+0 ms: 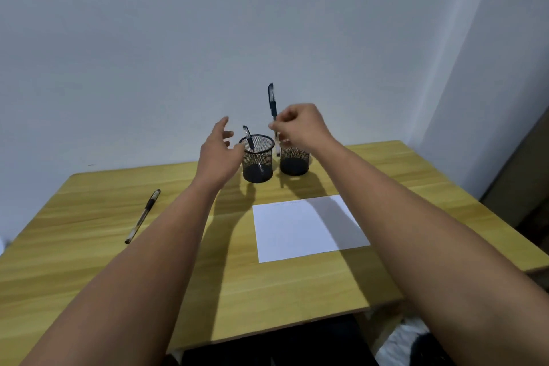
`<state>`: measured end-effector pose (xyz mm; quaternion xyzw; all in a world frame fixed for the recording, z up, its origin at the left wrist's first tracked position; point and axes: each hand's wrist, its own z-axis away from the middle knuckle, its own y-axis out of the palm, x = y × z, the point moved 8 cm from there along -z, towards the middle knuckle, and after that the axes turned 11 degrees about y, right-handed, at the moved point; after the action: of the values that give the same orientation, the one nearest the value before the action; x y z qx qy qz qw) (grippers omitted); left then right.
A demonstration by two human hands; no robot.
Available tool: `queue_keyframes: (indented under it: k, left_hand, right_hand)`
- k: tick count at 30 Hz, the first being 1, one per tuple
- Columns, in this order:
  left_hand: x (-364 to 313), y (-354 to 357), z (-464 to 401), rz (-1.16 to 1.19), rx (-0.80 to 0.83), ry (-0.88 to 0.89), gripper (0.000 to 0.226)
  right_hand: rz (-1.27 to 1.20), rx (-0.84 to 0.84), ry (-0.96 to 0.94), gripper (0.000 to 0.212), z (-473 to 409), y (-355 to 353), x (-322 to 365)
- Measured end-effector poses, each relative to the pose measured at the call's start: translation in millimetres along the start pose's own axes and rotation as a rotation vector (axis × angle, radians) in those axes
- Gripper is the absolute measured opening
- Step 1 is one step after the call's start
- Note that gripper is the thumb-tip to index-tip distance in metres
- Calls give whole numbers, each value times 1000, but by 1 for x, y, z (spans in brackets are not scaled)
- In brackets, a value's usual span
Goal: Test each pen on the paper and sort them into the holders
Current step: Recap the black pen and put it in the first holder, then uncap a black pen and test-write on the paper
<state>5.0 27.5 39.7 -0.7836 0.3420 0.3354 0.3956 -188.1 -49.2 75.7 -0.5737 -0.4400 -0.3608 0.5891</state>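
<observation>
Two black mesh holders stand at the back of the wooden table: the left holder (258, 162) has one pen (249, 137) leaning inside it, the right holder (294, 161) is partly behind my right hand. My right hand (298, 128) pinches a capped dark pen (272, 104) upright, its lower end between the two holders, above the right holder's left rim. My left hand (218, 151) hovers with fingers spread just left of the left holder. A white sheet of paper (306, 227) lies in front of the holders. Another pen (143, 215) lies on the table at the left.
The wooden table (89, 246) ends at a white wall just behind the holders. Its front edge runs near the bottom of the view, with dark floor and white cloth below at the right.
</observation>
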Motion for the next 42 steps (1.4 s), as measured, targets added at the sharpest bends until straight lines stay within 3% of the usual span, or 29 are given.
queue_keyframes:
  k: [5, 9, 15, 18, 22, 29, 38, 42]
  left_hand:
    - [50, 23, -12, -29, 141, -123, 120]
    - [72, 47, -17, -17, 140, -118, 129]
    - [85, 59, -27, -71, 113, -16, 91]
    - [87, 58, -28, -69, 128, -12, 92]
    - [84, 46, -25, -138, 175, -36, 101]
    - [71, -44, -14, -331, 130, -43, 63]
    - [95, -156, 14, -610, 138, -42, 33]
    - [127, -167, 23, -705, 232, -44, 35]
  right_hand:
    - [155, -119, -104, 19, -34, 7, 24]
    - [239, -126, -126, 21, -60, 31, 16]
    - [628, -59, -38, 15, -86, 70, -17]
    - [698, -79, -51, 14, -86, 75, -20]
    - [692, -89, -62, 20, -79, 73, -10]
    - [584, -86, -110, 9, -39, 82, 31]
    - [572, 211, -86, 15, 20, 181, 45]
    - [594, 331, -51, 12, 35, 240, 19]
